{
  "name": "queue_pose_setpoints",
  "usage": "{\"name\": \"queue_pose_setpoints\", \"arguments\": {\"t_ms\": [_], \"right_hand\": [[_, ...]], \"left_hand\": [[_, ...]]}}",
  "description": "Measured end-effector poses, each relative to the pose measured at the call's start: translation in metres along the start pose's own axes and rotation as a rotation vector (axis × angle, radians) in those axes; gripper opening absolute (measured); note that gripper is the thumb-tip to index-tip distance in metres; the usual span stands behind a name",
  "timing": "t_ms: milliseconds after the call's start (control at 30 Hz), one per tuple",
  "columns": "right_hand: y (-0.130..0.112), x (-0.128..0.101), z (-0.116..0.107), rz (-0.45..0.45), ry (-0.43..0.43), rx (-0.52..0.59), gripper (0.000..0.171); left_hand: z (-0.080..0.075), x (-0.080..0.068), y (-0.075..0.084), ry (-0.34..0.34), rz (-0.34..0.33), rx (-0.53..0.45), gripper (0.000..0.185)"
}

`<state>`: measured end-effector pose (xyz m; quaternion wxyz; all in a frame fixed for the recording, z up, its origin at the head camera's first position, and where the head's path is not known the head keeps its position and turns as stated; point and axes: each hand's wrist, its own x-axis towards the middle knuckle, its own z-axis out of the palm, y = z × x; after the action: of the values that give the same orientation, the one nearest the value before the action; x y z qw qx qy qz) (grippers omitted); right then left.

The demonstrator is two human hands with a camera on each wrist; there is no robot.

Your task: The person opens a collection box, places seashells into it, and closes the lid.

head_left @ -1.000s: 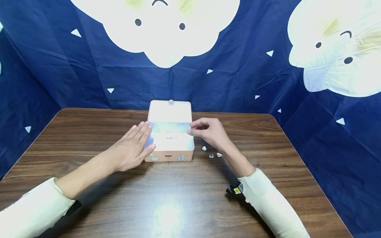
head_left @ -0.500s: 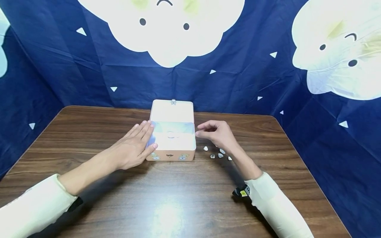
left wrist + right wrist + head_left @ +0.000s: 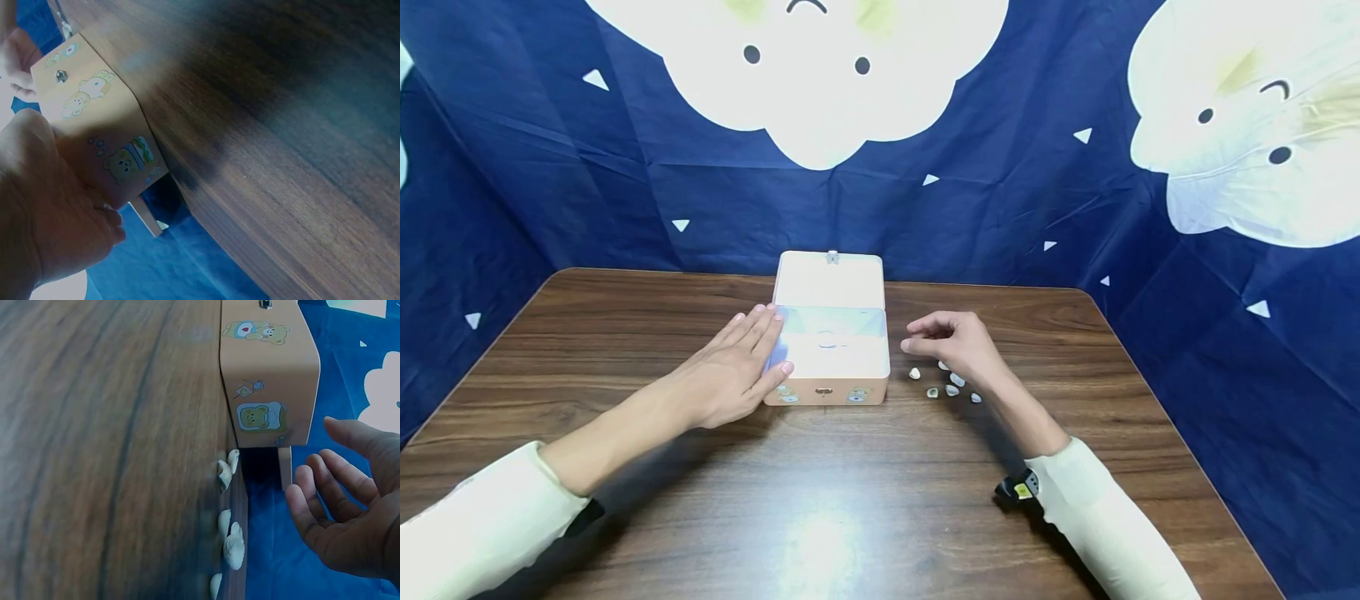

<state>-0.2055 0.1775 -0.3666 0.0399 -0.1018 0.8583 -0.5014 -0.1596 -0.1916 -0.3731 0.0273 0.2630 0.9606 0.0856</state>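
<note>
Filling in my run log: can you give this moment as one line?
left hand: flat against open box left side | right hand: empty, above shells | shells: on table right of box

1. Wooden table (image 3: 850, 500), dark brown, grain running side to side, pale glare near the front edge.
2. Blue cloth backdrop (image 3: 625, 183) hung behind and along both sides of the table, creased, dotted with small white triangles.
3. Large white cloud print (image 3: 805, 92) with two dot eyes, centred on the cloth.
4. Second cloud print (image 3: 1247, 150) on the right side.
</note>
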Motion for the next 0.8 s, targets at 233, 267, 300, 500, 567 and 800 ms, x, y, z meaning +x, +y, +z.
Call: {"name": "queue_pose_setpoints", "arguments": {"t_ms": [233,267,300,500,567,800], "right_hand": [[0.008,-0.001,-0.003,0.033,-0.020,-0.031,0.042],[0.010,-0.001,-0.003,0.035,-0.021,-0.039,0.042],[0.011,-0.001,-0.004,0.038,-0.021,-0.048,0.042],[0.017,-0.002,-0.005,0.049,-0.036,-0.098,0.043],[0.017,-0.003,-0.006,0.048,-0.047,-0.120,0.044],[0.023,-0.004,-0.008,0.091,-0.089,-0.152,0.043]], "left_hand": [[-0.001,0.000,0.000,0.005,0.001,0.007,0.081],[-0.001,0.000,0.001,0.006,0.002,0.007,0.081],[-0.001,-0.001,0.001,0.007,0.002,0.006,0.081],[-0.001,-0.001,0.001,0.005,0.001,0.001,0.081],[-0.001,-0.002,0.001,0.005,0.000,0.002,0.081],[-0.002,-0.001,0.001,0.006,0.001,0.007,0.081]]}}
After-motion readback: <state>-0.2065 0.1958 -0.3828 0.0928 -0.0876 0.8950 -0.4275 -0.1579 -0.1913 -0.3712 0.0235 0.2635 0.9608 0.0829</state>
